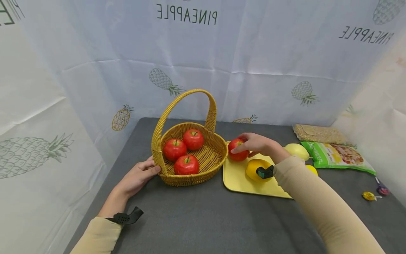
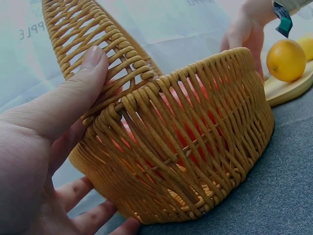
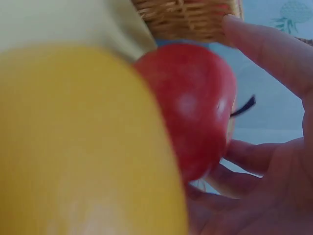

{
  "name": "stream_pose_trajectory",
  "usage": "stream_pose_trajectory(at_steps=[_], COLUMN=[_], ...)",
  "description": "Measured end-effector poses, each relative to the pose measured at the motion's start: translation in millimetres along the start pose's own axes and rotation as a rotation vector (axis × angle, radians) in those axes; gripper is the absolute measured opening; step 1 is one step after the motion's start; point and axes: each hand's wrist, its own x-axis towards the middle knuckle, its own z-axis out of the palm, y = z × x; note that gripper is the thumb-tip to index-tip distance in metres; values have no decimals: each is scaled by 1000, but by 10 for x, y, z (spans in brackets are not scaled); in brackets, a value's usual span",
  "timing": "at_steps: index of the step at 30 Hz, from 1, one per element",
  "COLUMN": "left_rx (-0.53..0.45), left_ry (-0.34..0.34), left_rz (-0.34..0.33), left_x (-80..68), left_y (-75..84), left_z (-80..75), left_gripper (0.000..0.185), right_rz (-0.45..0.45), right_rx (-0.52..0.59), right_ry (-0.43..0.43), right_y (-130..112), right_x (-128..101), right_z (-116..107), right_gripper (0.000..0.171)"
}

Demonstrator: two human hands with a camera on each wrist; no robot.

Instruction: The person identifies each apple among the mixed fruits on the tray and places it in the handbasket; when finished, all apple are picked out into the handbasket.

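A yellow wicker basket [image 1: 190, 181] with a tall arched handle holds three red apples [image 1: 186, 165]. My left hand [image 1: 138, 177] grips its left side at the foot of the handle. In the left wrist view the thumb [image 2: 80, 85] lies over the handle base and fingertips touch the lower wall. Right of the basket, my right hand [image 1: 257, 144] reaches round another red apple [image 1: 237, 155] on a yellow tray [image 1: 236, 181]. In the right wrist view its thumb stands apart from this apple [image 3: 190, 107], with the fingers behind it. An orange-yellow fruit [image 1: 253, 170] lies beneath the right wrist.
A pale yellow fruit [image 1: 297, 151] and a bright yellow one [image 1: 312, 169] lie beyond the right forearm. Further right are a green food packet [image 1: 337, 157], a clear bag of grains [image 1: 320, 134] and two wrapped lollipops [image 1: 369, 196]. A pineapple-print curtain [image 1: 196, 46] hangs behind the grey table.
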Motion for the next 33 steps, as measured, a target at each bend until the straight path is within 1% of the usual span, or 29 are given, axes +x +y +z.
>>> stream_pose_trajectory(at_steps=[5, 10, 16, 24, 29, 33], left_rx=[-3, -1, -7, -4, 3, 5], left_ry=[1, 3, 5, 2, 3, -3], left_rz=[4, 1, -4, -3, 0, 0], left_x=[2, 8, 17, 17, 11, 10], left_y=[0, -6, -5, -4, 8, 16], left_z=[2, 5, 4, 8, 7, 0], left_gripper=[25, 27, 28, 32, 34, 35], right_rz=[2, 24, 26, 7, 8, -7], right_rx=[-12, 14, -1, -30, -19, -5], right_ry=[-10, -30, -12, 2, 13, 13], right_y=[-21, 13, 54, 97, 98, 86], right_x=[39, 84, 89, 38, -20, -71], right_z=[21, 36, 32, -43, -95, -122], right_gripper=[94, 92, 89, 88, 92, 91])
